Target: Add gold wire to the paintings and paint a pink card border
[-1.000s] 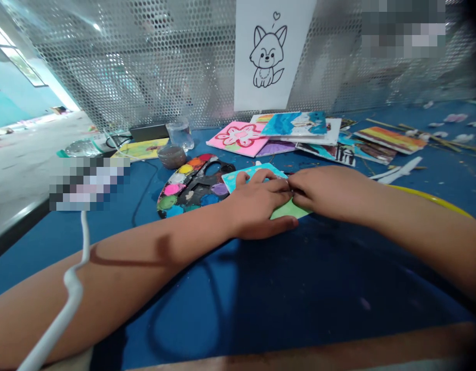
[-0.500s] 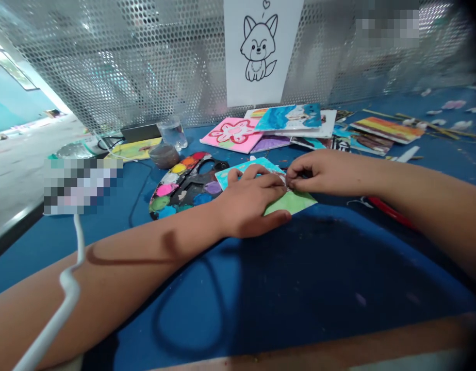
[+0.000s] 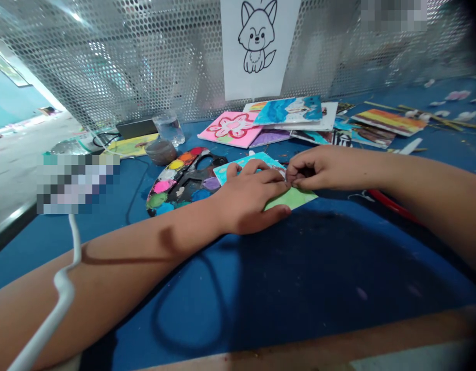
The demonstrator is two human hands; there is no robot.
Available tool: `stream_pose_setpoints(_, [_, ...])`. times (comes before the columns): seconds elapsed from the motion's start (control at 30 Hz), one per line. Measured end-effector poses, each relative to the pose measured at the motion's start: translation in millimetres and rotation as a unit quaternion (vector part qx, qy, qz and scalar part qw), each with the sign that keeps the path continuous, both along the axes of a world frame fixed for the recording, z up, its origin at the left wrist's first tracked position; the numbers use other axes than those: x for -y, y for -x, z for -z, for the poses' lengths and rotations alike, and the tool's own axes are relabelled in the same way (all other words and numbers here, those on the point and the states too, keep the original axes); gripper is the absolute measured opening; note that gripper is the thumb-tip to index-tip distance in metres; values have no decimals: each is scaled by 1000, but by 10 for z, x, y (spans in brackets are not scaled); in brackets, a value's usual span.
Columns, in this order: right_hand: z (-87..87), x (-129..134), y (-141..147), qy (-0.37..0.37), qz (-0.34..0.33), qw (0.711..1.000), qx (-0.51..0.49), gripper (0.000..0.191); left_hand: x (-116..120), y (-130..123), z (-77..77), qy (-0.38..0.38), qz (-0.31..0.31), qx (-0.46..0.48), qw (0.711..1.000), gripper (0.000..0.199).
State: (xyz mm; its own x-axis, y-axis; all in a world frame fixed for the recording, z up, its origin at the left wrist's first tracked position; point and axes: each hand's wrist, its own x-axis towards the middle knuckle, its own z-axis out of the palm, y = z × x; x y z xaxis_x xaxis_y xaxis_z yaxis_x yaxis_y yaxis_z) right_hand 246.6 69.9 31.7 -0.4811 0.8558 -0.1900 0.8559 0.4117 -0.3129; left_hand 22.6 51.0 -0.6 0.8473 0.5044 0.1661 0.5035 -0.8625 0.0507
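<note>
A small painted card [image 3: 295, 199], light blue at the far side and green at the near side, lies flat on the blue table. My left hand [image 3: 253, 201] rests on it with the fingers spread, covering its middle. My right hand [image 3: 307, 169] is at the card's right edge, thumb and fingers pinched together and touching its surface. Whatever sits in that pinch is too small or hidden to make out. Just left of the card is a paint palette [image 3: 165, 186] with several colours, partly behind my left forearm.
Behind the palette stand a cup of murky water [image 3: 161, 152] and a clear cup [image 3: 171, 133]. Several painted panels [image 3: 230, 129] are piled at the back. A fox drawing [image 3: 257, 46] hangs on the perforated metal screen. A red-handled tool [image 3: 392, 203] lies under my right forearm.
The view has tilted down slightly, so things sit a little higher in the picture. Both hands keep their places on the card.
</note>
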Motion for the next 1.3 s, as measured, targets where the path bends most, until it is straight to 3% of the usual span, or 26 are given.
stream_pose_setpoints(0.5, [17, -6, -58, -26, -56, 998, -22, 20, -12, 14, -5, -1, 8, 2, 1000, 46])
stream_pose_setpoints(0.9, [-2, 15, 2, -13, -13, 1000, 15, 16, -13, -3, -8, 2, 10, 11, 1000, 48])
stream_pose_setpoints(1.3, [9, 9, 15, -40, -37, 998, 10, 18, -48, -3, 3, 21, 18, 23, 999, 49])
